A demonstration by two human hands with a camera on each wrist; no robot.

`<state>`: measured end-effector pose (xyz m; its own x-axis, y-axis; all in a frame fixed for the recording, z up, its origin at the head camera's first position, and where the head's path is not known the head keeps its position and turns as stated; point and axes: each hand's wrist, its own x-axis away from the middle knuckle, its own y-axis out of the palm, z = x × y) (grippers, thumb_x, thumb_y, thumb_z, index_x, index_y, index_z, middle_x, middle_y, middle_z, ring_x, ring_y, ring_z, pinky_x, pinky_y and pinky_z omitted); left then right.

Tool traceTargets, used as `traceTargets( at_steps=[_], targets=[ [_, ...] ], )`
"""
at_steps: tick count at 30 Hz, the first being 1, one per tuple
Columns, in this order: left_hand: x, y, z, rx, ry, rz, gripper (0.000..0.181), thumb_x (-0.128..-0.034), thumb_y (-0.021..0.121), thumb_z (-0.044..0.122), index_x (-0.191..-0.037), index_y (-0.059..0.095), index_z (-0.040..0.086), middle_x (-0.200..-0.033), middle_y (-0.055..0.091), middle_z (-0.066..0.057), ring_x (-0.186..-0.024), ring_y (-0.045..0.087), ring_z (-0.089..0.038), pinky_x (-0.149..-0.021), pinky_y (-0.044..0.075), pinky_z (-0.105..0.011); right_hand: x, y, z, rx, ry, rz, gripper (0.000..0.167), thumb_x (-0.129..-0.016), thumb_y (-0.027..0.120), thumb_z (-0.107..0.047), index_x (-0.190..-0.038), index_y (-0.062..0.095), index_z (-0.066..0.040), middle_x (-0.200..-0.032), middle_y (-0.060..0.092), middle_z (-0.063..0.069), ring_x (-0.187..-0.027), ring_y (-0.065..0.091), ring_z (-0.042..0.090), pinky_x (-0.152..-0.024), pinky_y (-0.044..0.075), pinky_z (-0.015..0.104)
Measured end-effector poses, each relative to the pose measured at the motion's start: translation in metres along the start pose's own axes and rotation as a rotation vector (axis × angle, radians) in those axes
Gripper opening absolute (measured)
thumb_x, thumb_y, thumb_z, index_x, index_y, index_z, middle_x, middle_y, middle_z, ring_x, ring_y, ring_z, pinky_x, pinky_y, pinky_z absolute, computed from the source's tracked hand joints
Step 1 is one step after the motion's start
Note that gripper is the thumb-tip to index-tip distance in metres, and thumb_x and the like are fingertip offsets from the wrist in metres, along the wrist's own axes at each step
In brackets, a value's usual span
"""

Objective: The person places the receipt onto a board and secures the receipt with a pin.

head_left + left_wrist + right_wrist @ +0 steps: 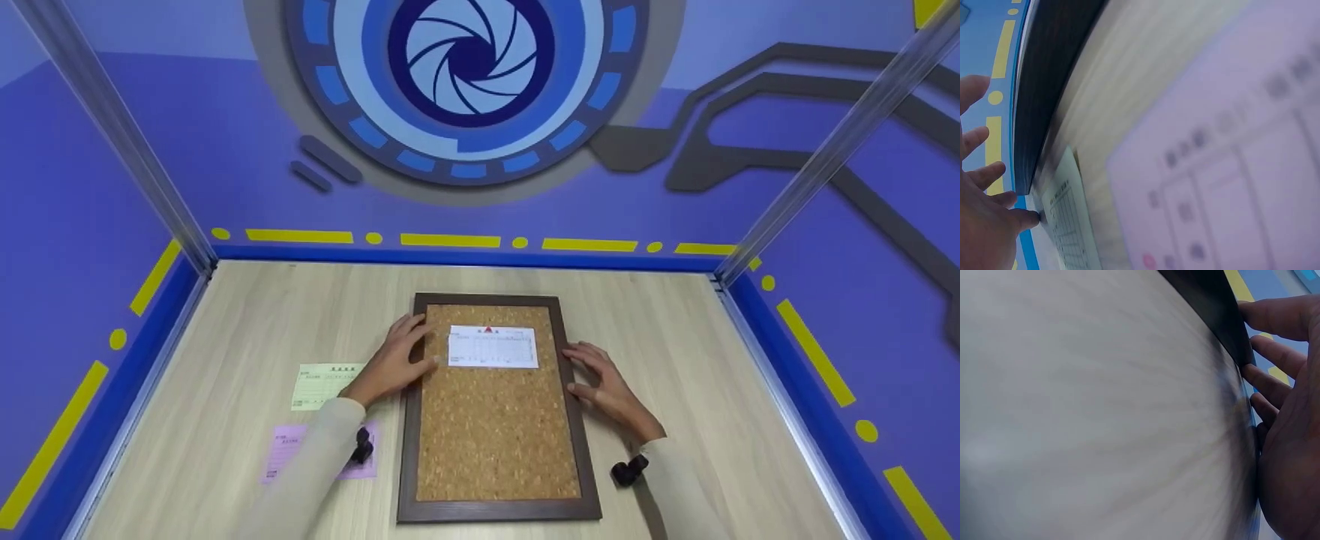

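A cork board (499, 435) with a dark brown frame lies on the table. Near its top is a white printed slip (493, 349), with a small red pin (488, 329) at the slip's upper edge. My left hand (390, 364) is at the board's left side, its thumb and fingers over the frame; spread fingers (985, 175) show in the left wrist view. On the opposite side, my right hand (611, 391) touches the frame's outer edge with extended fingers (1280, 318). Neither hand grips anything.
Left of the board lie a pale green slip (319, 386) and a purple slip (285, 450), both partly covered by the left arm. The wooden table (712, 450) is bounded by a blue back wall (225, 172) and blue side walls.
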<state>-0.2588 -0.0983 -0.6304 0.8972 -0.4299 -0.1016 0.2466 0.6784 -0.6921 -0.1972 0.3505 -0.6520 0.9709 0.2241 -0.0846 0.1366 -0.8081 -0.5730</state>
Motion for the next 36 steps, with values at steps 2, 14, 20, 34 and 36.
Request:
traceTargets(
  at_steps=[2, 14, 20, 34, 36],
  targets=[
    [0.001, -0.001, -0.001, 0.002, 0.000, -0.001, 0.071, -0.1040, 0.076, 0.037, -0.164, 0.051, 0.009, -0.176, 0.035, -0.018, -0.168, 0.018, -0.044, -0.129, 0.028, -0.067, 0.000, 0.000, 0.000, -0.003, 0.004, 0.002, 0.062, -0.097, 0.083, -0.022, -0.155, 0.062, -0.008, -0.171, 0.043, 0.021, -0.164, 0.025, 0.046, -0.131, 0.016, 0.069],
    [0.005, -0.008, 0.001, 0.008, -0.028, -0.011, 0.068, -0.1044, 0.076, 0.035, -0.162, 0.053, 0.008, -0.172, 0.042, -0.018, -0.166, 0.024, -0.042, -0.131, 0.025, -0.063, 0.001, 0.001, 0.003, 0.000, -0.012, 0.017, 0.061, -0.097, 0.083, -0.020, -0.154, 0.063, -0.009, -0.170, 0.044, 0.021, -0.163, 0.025, 0.047, -0.130, 0.016, 0.072],
    [0.006, -0.013, -0.004, 0.013, 0.037, 0.024, 0.064, -0.1018, 0.079, 0.026, -0.157, 0.058, 0.003, -0.166, 0.048, -0.026, -0.160, 0.034, -0.048, -0.130, 0.029, -0.063, 0.001, 0.000, 0.000, 0.018, -0.006, 0.011, 0.063, -0.097, 0.082, -0.021, -0.156, 0.061, -0.008, -0.171, 0.043, 0.022, -0.163, 0.026, 0.047, -0.130, 0.017, 0.071],
    [0.015, -0.025, -0.010, 0.052, 0.019, 0.026, 0.061, -0.1051, 0.076, 0.030, -0.156, 0.059, 0.003, -0.164, 0.052, -0.021, -0.157, 0.042, -0.042, -0.129, 0.033, -0.060, 0.000, 0.002, -0.001, 0.015, -0.006, 0.017, 0.063, -0.096, 0.082, -0.020, -0.155, 0.062, -0.007, -0.170, 0.044, 0.023, -0.162, 0.028, 0.048, -0.130, 0.019, 0.072],
    [0.016, -0.027, -0.010, 0.064, -0.003, 0.023, 0.059, -0.1059, 0.075, 0.031, -0.156, 0.060, 0.003, -0.164, 0.053, -0.019, -0.157, 0.043, -0.041, -0.129, 0.033, -0.059, 0.000, 0.002, -0.001, 0.007, -0.001, 0.015, 0.063, -0.096, 0.082, -0.019, -0.155, 0.062, -0.007, -0.170, 0.043, 0.022, -0.163, 0.028, 0.047, -0.130, 0.018, 0.071]
  ],
)
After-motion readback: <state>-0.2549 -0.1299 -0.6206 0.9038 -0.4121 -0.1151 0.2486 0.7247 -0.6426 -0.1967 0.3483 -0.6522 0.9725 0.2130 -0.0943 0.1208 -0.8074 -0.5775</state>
